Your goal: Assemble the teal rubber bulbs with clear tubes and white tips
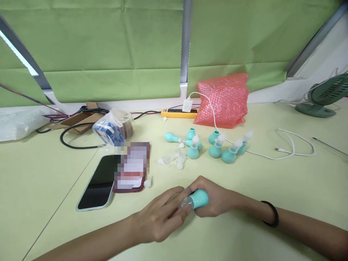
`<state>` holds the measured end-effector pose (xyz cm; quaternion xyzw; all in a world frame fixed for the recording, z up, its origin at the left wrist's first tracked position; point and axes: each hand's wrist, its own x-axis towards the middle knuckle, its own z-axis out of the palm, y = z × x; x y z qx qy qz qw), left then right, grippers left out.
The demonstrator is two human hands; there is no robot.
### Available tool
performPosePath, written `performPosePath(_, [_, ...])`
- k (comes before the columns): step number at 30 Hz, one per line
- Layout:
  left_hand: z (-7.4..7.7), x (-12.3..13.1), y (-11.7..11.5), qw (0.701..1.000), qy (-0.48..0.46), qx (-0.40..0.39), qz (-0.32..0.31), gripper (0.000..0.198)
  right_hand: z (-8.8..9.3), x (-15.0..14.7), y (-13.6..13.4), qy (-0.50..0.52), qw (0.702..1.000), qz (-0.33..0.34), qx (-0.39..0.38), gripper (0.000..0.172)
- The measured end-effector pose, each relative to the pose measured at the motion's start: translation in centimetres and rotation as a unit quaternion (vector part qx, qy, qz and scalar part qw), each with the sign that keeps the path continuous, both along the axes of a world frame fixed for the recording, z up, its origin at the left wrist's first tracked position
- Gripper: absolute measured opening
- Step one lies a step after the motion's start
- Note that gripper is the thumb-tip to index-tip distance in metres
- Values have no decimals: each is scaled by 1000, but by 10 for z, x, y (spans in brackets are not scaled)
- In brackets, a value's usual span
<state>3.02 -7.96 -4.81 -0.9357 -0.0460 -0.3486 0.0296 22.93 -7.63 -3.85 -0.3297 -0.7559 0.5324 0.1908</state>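
Low over the table, my two hands meet on one nasal aspirator, held on its side. My right hand (pixel 213 197) is closed round its teal rubber bulb (pixel 200 198). The fingers of my left hand (pixel 163 215) pinch its clear plastic tip (pixel 186 201), which they partly cover. Beyond the hands stand several more teal bulbs with translucent tips, such as this aspirator (pixel 193 149). A bare teal bulb (pixel 214 137) stands behind them, and another bulb (pixel 171 137) lies on its side. Loose translucent tips (pixel 170 158) lie in a small heap left of them.
To the left lie a black-screened phone (pixel 98 181) and a red-cased phone (pixel 133 166), with a single white tip (pixel 148 182) beside it. Farther back are a plastic-wrapped bundle (pixel 112 127), a yellow power strip (pixel 176 113), pink bubble wrap (pixel 223 101), a white cable (pixel 272 158) and a green fan (pixel 323 96).
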Motion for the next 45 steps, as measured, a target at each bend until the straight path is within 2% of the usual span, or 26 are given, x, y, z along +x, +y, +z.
performPosePath(4, [4, 0, 0, 1000, 6, -19, 7, 24, 3, -1, 1, 17, 1000, 7, -6, 16])
performPosePath(7, [6, 1, -1, 999, -8, -42, 23, 26, 5, -2, -1, 31, 999, -10, -26, 12])
performPosePath(10, [5, 1, -1, 996, -23, -63, 54, 31, 5, -3, -4, 44, 998, -50, -10, 17])
performPosePath(12, [4, 2, -1, 991, -20, -88, 103, 39, 3, -5, -6, 48, 996, -79, 9, 20])
performPosePath(17, [4, 3, 3, 957, 75, -135, 246, 83, 3, -10, -11, 48, 994, -82, 48, 21])
performPosePath(20, [1, 5, 6, 936, 145, -131, 293, 89, 4, -11, -12, 52, 994, -84, 56, 20])
performPosePath(23, [-3, 6, 7, 920, 186, -123, 322, 86, 4, -11, -13, 56, 992, -99, 62, 19])
performPosePath(29, [-3, 3, 4, 909, 233, -127, 320, 68, 5, -12, -14, 56, 988, -110, 87, 20])
performPosePath(35, [6, 5, 7, 934, 215, -126, 256, 68, -1, -11, -15, 56, 981, -140, 122, 28])
performPosePath(39, [8, 9, 16, 934, 222, -152, 236, 69, -3, -11, -14, 73, 980, -159, 93, 30])
performPosePath(45, [5, 12, 22, 913, 251, -192, 258, 70, 2, -14, -12, 84, 980, -175, 52, 24])
